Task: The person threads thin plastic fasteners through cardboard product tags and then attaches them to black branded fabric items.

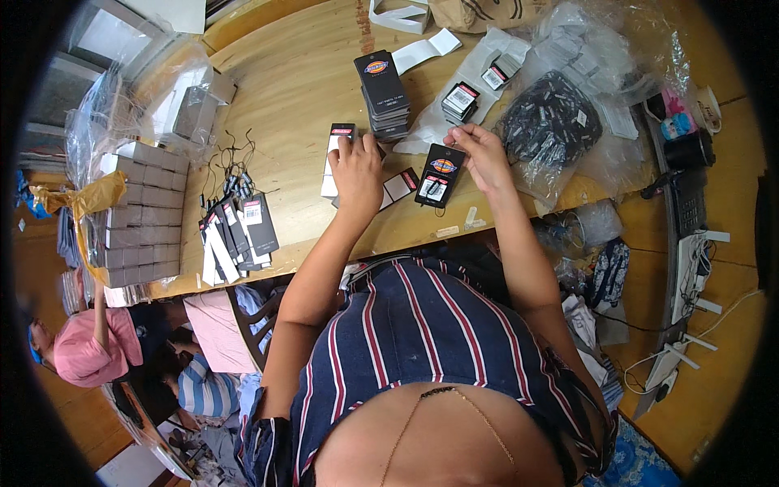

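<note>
My right hand (pixel 484 159) pinches a black hang tag (pixel 439 174) at its top corner. A small white label shows on the lower part of that tag, and a bit of dark string hangs below it. My left hand (pixel 358 174) rests with bent, slightly spread fingers on a pile of white tags with red ends (pixel 332 162). Between the hands another white tag (pixel 398 187) lies slantwise on the table. Just beyond them rises a tall stack of black hang tags (pixel 381 89). Two small stacks of barcode labels (pixel 460 101) sit on white paper behind my right hand.
Finished-looking tags with strings (pixel 242 231) lie fanned at the table's left. Small white boxes (pixel 144 211) are stacked in plastic beside them. A clear bag of black string fasteners (pixel 549 115) lies at right. A person in pink (pixel 93 345) is at far left, near another in stripes.
</note>
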